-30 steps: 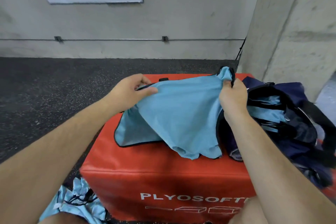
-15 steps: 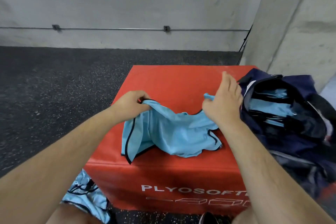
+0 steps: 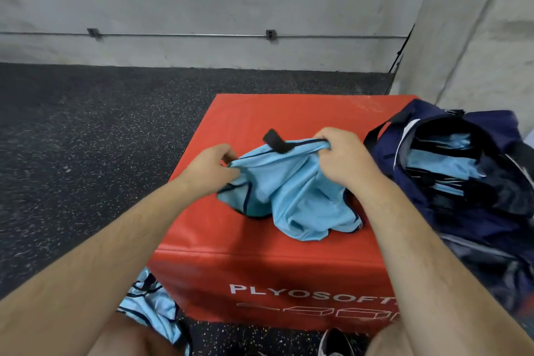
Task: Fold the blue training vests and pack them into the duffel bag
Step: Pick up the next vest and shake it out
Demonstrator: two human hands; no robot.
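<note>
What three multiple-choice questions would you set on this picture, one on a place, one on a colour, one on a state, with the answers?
1. Where does the vest gripped by the left hand and the right hand rest?
A. on the red plyo box
B. inside the duffel bag
C. on the floor

2. What colour is the duffel bag?
A. grey
B. navy
C. green

3. How is the duffel bag?
A. zipped shut
B. folded flat
C. open

Answers:
1 A, its lower folds lie on the box top.
2 B, its fabric is dark navy.
3 C, folded vests show through its mouth.
</note>
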